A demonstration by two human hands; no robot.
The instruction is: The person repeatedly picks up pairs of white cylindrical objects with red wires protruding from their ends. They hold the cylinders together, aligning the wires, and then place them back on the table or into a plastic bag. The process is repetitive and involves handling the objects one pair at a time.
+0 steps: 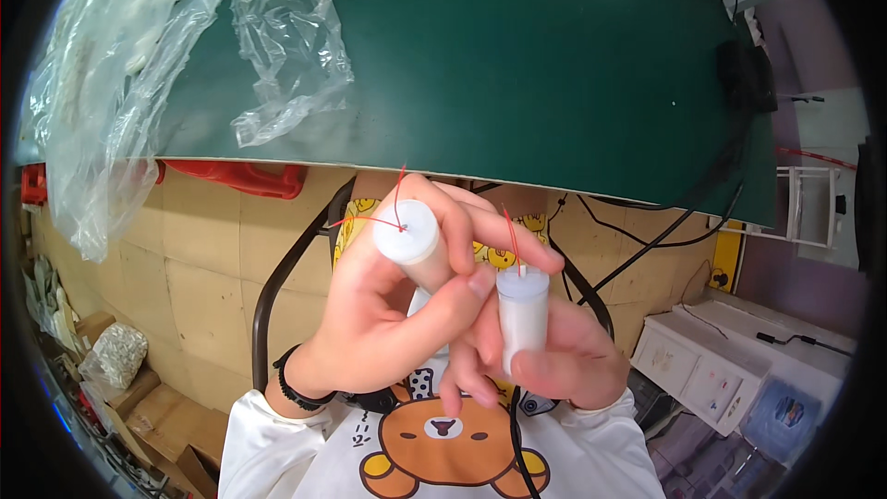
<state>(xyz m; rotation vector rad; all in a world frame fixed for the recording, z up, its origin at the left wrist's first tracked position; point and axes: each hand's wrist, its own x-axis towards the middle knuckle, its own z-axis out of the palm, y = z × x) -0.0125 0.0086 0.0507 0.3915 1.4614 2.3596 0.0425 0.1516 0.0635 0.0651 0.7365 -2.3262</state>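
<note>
My left hand (pixel 393 319) is closed round a white plastic cylinder (pixel 408 233) with a round pale cap. Two thin red wires stick out from the middle of that cap. Close beside it, my right hand (pixel 582 356) grips a second white cylinder (pixel 523 310), upright, with its thumb on the near side. A red wire rises from a small white nub on its top. The left thumb and a stretched left finger reach over beside this second cylinder. Both cylinders are above my lap, short of the table edge.
A green table (pixel 527 65) lies ahead, with a crumpled clear plastic bag (pixel 291 46) hanging over its left edge. Black cables (pixel 647 245) run below at right. White drawers (pixel 698 365) and a blue water jug (pixel 783 416) stand lower right; cardboard boxes (pixel 171 425) lower left.
</note>
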